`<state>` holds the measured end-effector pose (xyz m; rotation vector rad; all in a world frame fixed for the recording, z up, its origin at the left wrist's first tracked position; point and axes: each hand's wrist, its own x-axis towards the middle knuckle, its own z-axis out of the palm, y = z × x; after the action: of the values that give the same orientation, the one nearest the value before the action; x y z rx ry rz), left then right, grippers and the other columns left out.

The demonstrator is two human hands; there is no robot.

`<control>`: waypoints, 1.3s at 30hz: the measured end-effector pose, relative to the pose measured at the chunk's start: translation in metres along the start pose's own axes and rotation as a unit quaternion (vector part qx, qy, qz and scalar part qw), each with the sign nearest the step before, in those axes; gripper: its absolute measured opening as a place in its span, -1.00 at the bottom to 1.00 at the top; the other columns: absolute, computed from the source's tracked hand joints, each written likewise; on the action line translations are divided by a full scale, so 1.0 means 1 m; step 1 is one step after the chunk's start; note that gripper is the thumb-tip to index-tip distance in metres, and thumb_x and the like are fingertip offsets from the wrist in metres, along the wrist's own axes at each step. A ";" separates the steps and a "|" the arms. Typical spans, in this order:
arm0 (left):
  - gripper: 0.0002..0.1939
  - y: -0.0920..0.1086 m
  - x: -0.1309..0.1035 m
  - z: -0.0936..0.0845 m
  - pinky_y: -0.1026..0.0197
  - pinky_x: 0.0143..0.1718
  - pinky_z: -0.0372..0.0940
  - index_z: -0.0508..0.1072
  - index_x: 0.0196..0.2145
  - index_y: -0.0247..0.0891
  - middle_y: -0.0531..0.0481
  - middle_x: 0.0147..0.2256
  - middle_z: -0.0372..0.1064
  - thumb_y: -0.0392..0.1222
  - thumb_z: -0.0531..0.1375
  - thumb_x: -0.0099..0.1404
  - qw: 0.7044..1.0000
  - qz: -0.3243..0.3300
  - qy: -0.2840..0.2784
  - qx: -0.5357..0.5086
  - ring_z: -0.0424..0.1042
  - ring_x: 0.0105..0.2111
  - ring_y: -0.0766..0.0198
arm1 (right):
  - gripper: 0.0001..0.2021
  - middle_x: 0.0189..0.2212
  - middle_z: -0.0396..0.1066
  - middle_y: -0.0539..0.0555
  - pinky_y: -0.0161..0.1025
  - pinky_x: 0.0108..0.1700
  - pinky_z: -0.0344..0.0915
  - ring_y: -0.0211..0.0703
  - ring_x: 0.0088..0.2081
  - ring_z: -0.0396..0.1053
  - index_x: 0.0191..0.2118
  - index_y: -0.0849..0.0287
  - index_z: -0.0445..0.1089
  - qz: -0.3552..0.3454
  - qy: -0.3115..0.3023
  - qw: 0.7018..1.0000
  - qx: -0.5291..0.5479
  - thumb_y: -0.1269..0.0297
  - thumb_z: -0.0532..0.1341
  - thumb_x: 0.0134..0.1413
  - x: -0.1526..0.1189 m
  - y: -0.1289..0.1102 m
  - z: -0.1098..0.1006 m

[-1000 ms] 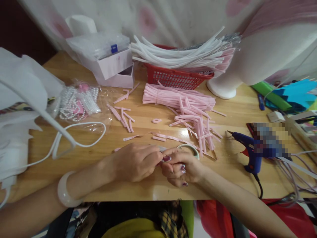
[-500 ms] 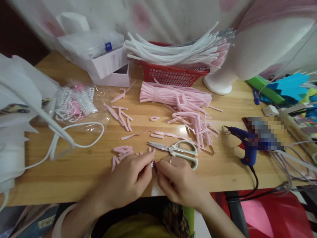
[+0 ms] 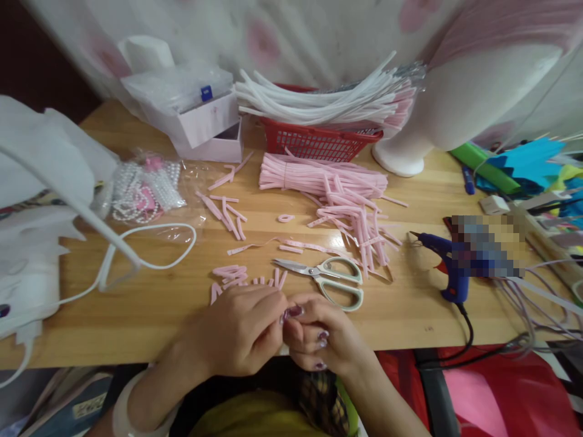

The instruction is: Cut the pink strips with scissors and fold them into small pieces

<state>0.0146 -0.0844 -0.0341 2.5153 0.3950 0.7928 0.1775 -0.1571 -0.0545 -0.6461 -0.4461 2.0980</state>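
Observation:
My left hand (image 3: 248,328) and my right hand (image 3: 319,334) meet fingertip to fingertip over the table's front edge. Both are closed in a pinch, and whatever sits between the fingers is hidden. Just beyond my right hand lies a pair of scissors (image 3: 334,271) with pale handles, blades spread slightly and pointing left. Short pink pipe cleaner pieces (image 3: 230,274) lie beyond my left hand, some folded. Past the scissors, a pink measuring tape (image 3: 314,246) stretches across the wood, with a small pink pipe cleaner loop (image 3: 286,218) behind it.
A pink pipe cleaner bundle (image 3: 314,173) lies before a red basket (image 3: 314,142) holding white ones. On the right are a blue glue gun (image 3: 449,261) and cables; on the left, bagged beads (image 3: 148,188) and a white cord (image 3: 159,227). A white mannequin stand (image 3: 405,152) rises behind.
My right hand has turned so that its curled fingertips face up, and the hands have come together. The scissors' lower handle shows more. The whole view has shifted slightly.

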 end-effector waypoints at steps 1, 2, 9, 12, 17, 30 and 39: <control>-0.75 -0.001 -0.001 0.001 0.25 -0.50 0.14 0.19 -0.50 -0.19 0.08 -0.58 0.22 -0.45 -0.05 0.27 1.000 0.018 0.004 0.011 0.22 -0.57 0.31 | -0.80 -0.81 -0.21 -0.29 -0.44 -0.77 -0.19 -0.44 -0.76 -0.34 -0.55 0.17 0.26 0.039 -0.032 0.997 0.061 0.27 0.17 0.03 0.002 0.002 -0.003; -0.74 -0.001 -0.001 0.002 0.25 -0.51 0.13 0.18 -0.51 -0.18 0.08 -0.59 0.21 -0.46 -0.05 0.26 0.999 0.027 0.006 0.016 0.21 -0.57 0.31 | -0.81 -0.82 -0.22 -0.29 -0.45 -0.78 -0.22 -0.44 -0.76 -0.36 -0.56 0.17 0.25 0.065 -0.050 0.993 0.088 0.27 0.18 -0.01 0.004 0.003 -0.006; -0.73 0.000 -0.002 0.005 0.30 -0.60 0.03 0.09 -0.53 -0.18 0.17 -0.63 0.08 -0.39 -0.05 0.31 0.992 -0.061 -0.022 -0.110 0.11 -0.65 0.40 | -0.74 -0.73 0.10 -0.15 -0.40 -0.64 -0.07 -0.40 -0.70 0.01 -0.52 0.19 0.30 -0.063 0.058 0.969 -0.233 0.25 0.16 0.18 -0.010 -0.004 -0.003; -0.71 0.002 -0.001 0.001 0.31 -0.59 0.02 0.07 -0.54 -0.19 0.18 -0.63 0.04 -0.30 -0.03 0.34 0.972 -0.146 -0.081 -0.166 0.12 -0.63 0.41 | -0.75 -0.61 0.05 -0.10 -0.31 -0.50 -0.04 -0.32 -0.56 -0.01 -0.53 0.13 0.12 -0.170 0.029 0.816 -0.552 0.41 0.10 0.15 -0.016 -0.022 0.008; -0.71 -0.012 0.014 -0.006 0.33 -0.60 0.02 0.12 -0.54 -0.19 0.19 -0.64 0.05 -0.31 -0.07 0.36 0.968 -0.181 -0.103 -0.139 0.10 -0.63 0.40 | -0.78 -0.55 0.04 -0.07 -0.23 -0.43 -0.07 -0.27 -0.51 -0.07 -0.51 0.11 0.08 -0.218 -0.031 0.673 -0.707 0.48 0.08 0.08 -0.006 -0.058 0.011; -0.76 -0.055 0.036 0.008 0.28 -0.51 0.17 0.26 -0.46 -0.20 0.09 -0.57 0.31 -0.45 -0.03 0.30 0.994 0.101 0.015 -0.035 0.24 -0.59 0.35 | -0.81 -0.80 -0.12 -0.26 -0.41 -0.67 -0.02 -0.42 -0.74 -0.23 -0.52 0.21 0.33 0.030 -0.051 0.987 -0.147 0.27 0.17 0.05 0.028 -0.064 -0.035; -0.72 -0.045 0.040 0.007 0.34 -0.61 0.11 0.30 -0.53 -0.24 0.12 -0.64 0.22 -0.24 0.01 0.35 0.933 -0.217 -0.105 -0.265 0.25 -0.64 0.39 | -0.75 -0.57 0.13 -0.07 -0.32 -0.45 0.05 -0.30 -0.52 0.04 -0.48 0.18 0.25 -0.231 -0.041 0.679 -0.696 0.44 0.05 0.25 0.013 -0.081 -0.026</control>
<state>0.0452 -0.0328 -0.0435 1.8835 0.5518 0.3806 0.2393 -0.0994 -0.0362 -1.0705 -2.0831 0.9491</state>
